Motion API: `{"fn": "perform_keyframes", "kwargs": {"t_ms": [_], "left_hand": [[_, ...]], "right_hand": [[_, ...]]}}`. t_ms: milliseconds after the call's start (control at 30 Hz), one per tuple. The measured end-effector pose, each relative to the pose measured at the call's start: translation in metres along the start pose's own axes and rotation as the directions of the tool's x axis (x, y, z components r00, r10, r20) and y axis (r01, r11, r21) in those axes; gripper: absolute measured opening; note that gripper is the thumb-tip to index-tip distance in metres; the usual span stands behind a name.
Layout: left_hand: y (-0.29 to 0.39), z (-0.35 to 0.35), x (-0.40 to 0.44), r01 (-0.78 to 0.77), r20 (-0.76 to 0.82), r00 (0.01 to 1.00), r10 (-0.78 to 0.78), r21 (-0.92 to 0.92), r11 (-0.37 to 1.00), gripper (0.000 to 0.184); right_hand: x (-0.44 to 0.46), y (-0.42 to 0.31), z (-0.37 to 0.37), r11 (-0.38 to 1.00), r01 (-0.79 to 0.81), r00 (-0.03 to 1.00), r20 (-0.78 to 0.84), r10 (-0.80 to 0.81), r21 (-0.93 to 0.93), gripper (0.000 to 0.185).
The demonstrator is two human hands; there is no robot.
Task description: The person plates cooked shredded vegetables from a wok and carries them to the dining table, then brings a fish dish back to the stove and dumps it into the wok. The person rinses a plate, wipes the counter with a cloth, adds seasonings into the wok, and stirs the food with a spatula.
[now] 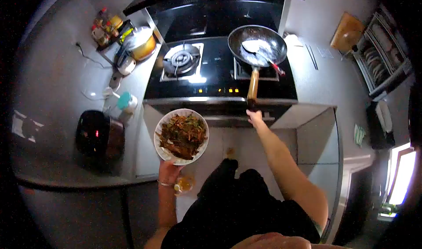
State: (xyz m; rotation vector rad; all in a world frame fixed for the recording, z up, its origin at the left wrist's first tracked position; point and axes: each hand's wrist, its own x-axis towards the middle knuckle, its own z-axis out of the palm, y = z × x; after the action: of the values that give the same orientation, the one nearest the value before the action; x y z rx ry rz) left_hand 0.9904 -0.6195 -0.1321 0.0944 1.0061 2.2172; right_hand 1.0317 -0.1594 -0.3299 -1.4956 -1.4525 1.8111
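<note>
My left hand (169, 171) holds a round white plate (159, 150) by its near rim, in front of the counter's edge. Dark cooked food with green and reddish bits (183, 134) covers most of the plate. My right hand (255, 117) is closed at the dark end of the wooden handle (253, 85) of a wok (236, 39). The wok sits on the right burner, and a spatula (251, 46) with a red and black handle rests in it, its handle over the near right rim.
The left burner (181, 59) has no pan. Left are a yellow pot (143, 50), sauce bottles (102, 33), a teal-lidded jar (127, 101) and a black appliance (100, 137). Right are chopsticks (311, 57), a cutting board (347, 31) and a dish rack (381, 51). An oil bottle (184, 185) stands low.
</note>
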Motion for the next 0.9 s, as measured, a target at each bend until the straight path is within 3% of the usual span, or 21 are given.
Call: {"fn": "perform_keyframes", "kwargs": {"t_ms": [33,100,133,200,233,267,333,367,400,467,500,533,567,600,667,700,767,900], "left_hand": [[0.01,0.01,0.015,0.02,-0.008,1.0,-0.019,0.023,1.0,0.068],[0.024,0.03,0.043,0.06,-0.036,0.998,-0.059,0.037,0.998,0.068],[0.029,0.042,0.057,0.075,-0.051,0.996,-0.074,0.022,0.997,0.068],[0.034,0.063,0.095,0.074,-0.027,0.997,-0.073,0.048,0.996,0.066],[0.035,0.074,0.11,0.087,-0.041,0.995,-0.086,0.036,0.996,0.066],[0.037,0.085,0.123,0.1,-0.054,0.994,-0.098,0.022,0.995,0.066],[0.034,0.102,0.148,0.105,-0.039,0.994,-0.104,0.038,0.994,0.066],[0.032,0.106,0.161,0.118,-0.004,0.993,-0.118,0.038,0.992,0.067],[0.033,0.127,0.166,0.081,-0.014,0.997,-0.08,0.083,0.993,0.068],[0.033,0.164,0.186,0.015,0.012,1.0,-0.019,0.253,0.967,0.067],[0.034,0.175,0.198,-0.005,0.043,0.999,-0.012,0.378,0.926,0.066],[0.03,0.178,0.215,0.016,0.141,0.989,-0.047,0.21,0.978,0.06],[0.031,0.193,0.222,0.03,0.067,0.996,-0.051,0.274,0.961,0.056],[0.027,0.184,0.247,-0.148,0.228,0.973,0.021,0.554,0.82,0.055],[0.024,0.19,0.279,-0.105,0.254,0.967,-0.033,0.508,0.855,0.052],[0.024,0.207,0.29,0.118,0.153,0.978,-0.143,0.163,0.98,0.05],[0.02,0.232,0.314,0.134,0.18,0.969,-0.171,0.203,0.97,0.045],[0.012,0.254,0.352,0.165,0.205,0.954,-0.219,0.252,0.954,0.041]], "right_hand": [[0.045,0.03,0.005,0.986,0.123,0.992,0.001,-0.124,-0.116,0.04],[0.104,0.086,0.015,0.958,0.287,0.956,-0.052,-0.288,-0.019,0.041],[0.094,0.085,0.017,0.96,0.181,0.983,-0.065,-0.171,0.215,0.041],[0.073,0.056,0.01,0.973,-0.056,0.994,-0.081,0.076,0.225,0.053],[0.102,0.089,-0.007,0.951,-0.041,0.982,0.188,-0.018,0.305,0.046],[0.077,0.059,-0.013,0.892,-0.251,0.944,0.3,0.14,0.376,0.045],[0.067,0.049,-0.022,0.753,-0.456,0.886,0.324,0.332,0.475,0.042],[0.079,0.071,-0.021,0.717,-0.448,0.893,0.23,0.386,0.535,0.039],[0.095,0.088,-0.03,0.621,-0.552,0.825,0.47,0.314,0.556,0.038],[0.054,0.022,-0.051,0.872,-0.489,0.76,0.497,0.418,0.014,0.046],[0.028,-0.022,-0.067,0.817,-0.422,0.725,0.394,0.565,-0.394,0.055],[0.012,-0.057,-0.095,0.873,-0.374,0.659,0.572,0.488,-0.314,0.054],[-0.004,-0.097,-0.12,0.916,-0.336,0.571,0.727,0.382,-0.218,0.055],[-0.024,-0.143,-0.137,0.941,-0.315,0.633,0.711,0.307,-0.126,0.054],[-0.04,-0.2,-0.157,0.954,-0.272,0.719,0.685,0.114,0.127,0.055],[-0.039,-0.217,-0.161,0.924,-0.248,0.749,0.663,-0.007,0.29,0.057],[-0.038,-0.26,-0.155,0.841,-0.37,0.743,0.669,0.011,0.396,0.053],[-0.012,-0.287,-0.14,0.752,-0.553,0.57,0.822,0.026,0.36,0.042]]}}
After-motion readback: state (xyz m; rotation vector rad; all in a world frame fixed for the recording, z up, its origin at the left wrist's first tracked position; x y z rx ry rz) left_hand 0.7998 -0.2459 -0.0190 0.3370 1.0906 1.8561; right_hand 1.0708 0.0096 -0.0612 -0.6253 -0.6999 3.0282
